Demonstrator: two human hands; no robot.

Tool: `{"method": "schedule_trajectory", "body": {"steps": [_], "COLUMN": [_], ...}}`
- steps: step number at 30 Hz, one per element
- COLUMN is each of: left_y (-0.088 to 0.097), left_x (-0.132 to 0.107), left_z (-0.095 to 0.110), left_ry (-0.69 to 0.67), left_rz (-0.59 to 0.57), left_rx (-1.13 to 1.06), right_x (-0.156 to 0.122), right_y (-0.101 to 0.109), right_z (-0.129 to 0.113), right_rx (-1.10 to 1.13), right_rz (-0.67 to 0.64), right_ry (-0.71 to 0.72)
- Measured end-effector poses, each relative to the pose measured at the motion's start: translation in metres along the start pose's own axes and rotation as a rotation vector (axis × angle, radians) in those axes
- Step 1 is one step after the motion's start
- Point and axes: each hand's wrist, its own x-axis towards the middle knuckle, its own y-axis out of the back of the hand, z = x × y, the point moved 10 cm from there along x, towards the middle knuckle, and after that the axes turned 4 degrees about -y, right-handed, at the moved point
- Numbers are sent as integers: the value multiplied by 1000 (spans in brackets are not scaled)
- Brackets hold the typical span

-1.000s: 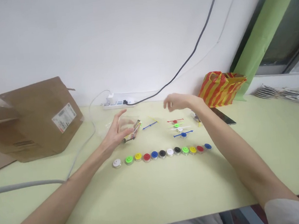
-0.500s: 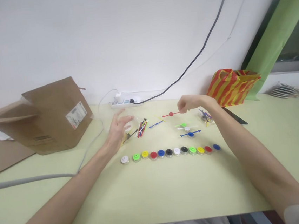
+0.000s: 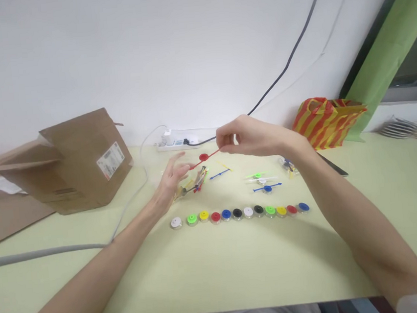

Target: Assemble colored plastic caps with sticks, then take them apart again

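My right hand [image 3: 241,136] pinches one end of a red arrow spinner [image 3: 203,157], a thin double-ended arrow with a round middle, and holds it above the table. Its other tip reaches the fingers of my left hand [image 3: 171,177]; whether they touch is unclear. My left hand is open, fingers apart, beside a bunch of coloured arrows [image 3: 200,179] that it partly hides. A blue arrow [image 3: 220,174] lies nearby. Further right are a blue spinner on a base [image 3: 267,188], a white spinner [image 3: 262,181] and a green spinner [image 3: 257,175].
Several coloured round bases [image 3: 237,213] stand in a row nearer me. A cardboard box [image 3: 80,164] is at left, a grey cable [image 3: 44,252] running before it. A power strip [image 3: 178,144] lies by the wall. At right are a striped bag [image 3: 319,123] and a small bundle of arrows [image 3: 288,165].
My right hand has moved left and up, carrying the red arrow spinner towards my left hand. My left hand stays near the bunch, its fingers now close to the spinner's tip.
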Motion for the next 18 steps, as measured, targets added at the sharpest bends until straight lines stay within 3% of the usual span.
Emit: {"method": "schedule_trajectory", "body": {"steps": [9,12,18], "left_y": [-15,-16,-15], "left_x": [-4,-3,-2], "left_z": [6,6,6], "left_ry": [18,9,-16], "left_rz": [-79,-86,-110], "left_rx": [-21,-7,27], "right_x": [17,14,2], "right_y": [-41,-38,-8], "right_z": [-17,-16,-13], "right_rx": [-280,-297,-323], "right_rz": [-10,-12,46], "right_ry": [86,68,-12]}}
